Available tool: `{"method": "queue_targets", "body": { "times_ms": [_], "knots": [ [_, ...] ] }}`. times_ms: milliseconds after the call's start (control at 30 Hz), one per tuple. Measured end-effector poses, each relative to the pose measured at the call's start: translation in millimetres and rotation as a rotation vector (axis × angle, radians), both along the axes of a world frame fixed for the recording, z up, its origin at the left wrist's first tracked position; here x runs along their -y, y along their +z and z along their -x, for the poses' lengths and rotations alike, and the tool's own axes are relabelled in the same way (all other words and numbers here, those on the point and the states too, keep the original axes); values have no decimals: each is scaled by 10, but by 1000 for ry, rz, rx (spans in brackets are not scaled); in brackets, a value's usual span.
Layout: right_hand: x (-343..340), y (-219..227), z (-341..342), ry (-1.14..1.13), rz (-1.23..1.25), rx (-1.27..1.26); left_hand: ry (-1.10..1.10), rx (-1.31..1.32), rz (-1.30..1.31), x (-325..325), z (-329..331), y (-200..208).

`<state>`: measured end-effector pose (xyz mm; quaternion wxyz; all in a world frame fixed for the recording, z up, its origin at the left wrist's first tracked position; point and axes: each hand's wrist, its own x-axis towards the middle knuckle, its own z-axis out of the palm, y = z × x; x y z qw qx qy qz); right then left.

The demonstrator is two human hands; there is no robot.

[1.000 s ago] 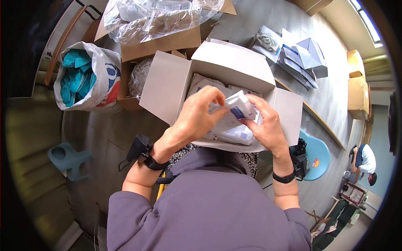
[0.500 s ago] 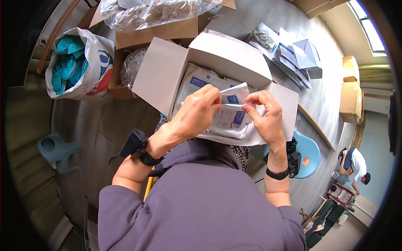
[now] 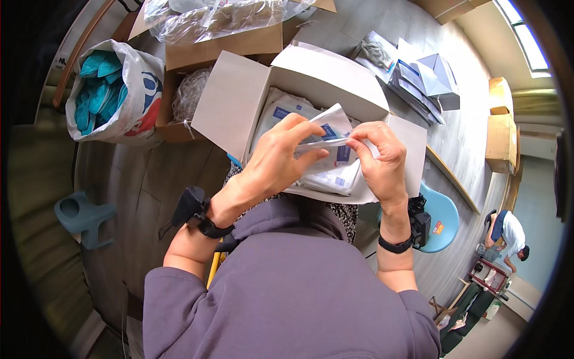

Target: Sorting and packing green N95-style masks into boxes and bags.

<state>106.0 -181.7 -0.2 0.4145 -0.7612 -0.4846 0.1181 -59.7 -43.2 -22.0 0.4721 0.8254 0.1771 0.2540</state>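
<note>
A white plastic packet (image 3: 336, 115) with a blue label is raised over an open white carton (image 3: 326, 67). Its edge is pinched between the thumb and fingertips of my right hand (image 3: 382, 158). My left hand (image 3: 278, 152) is at the packet's left side, thumb and forefinger apart, with the packet's edge close to the gap between them. More flat white packets (image 3: 326, 179) with blue labels lie in the carton beneath both hands. My fingers hide part of the raised packet.
Left of the carton stands a white bag (image 3: 143, 78) filled with turquoise packets (image 3: 98, 99). Brown cartons (image 3: 224, 48) with clear plastic wrap are behind. A blue stool (image 3: 439, 221) is at right, grey folded boxes (image 3: 418, 90) at far right. Another person (image 3: 511, 233) bends over in the distance.
The fingers of my left hand have spread and come off their grip on the packet's edge. The raised packet has tilted and folded, while my right hand keeps its pinch.
</note>
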Motion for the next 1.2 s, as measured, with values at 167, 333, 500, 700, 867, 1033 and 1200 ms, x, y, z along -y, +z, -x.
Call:
{"method": "queue_targets", "body": {
  "times_ms": [167,333,500,700,867,1033,1200],
  "knots": [
    [-111,95,60,83,-132,188,-112,-34,-41,-57,-83,93],
    [-209,125,102,23,-175,19,-118,19,-165,-84,-175,81],
    [-477,-126,-19,-63,-193,-284,21,184,-463,-106,-338,9],
    [-481,-297,-396,-243,-128,-204,-184,434,-672,199,-164,346],
    [-397,-263,-368,-227,-80,-253,-162,453,-642,62,75,492],
    [-365,-61,-309,-143,-162,-288,-93,230,-526,-49,-5,504],
    [-190,240,-205,174,-206,-643,-194,76,-556,-133,-156,317]
  ]
}}
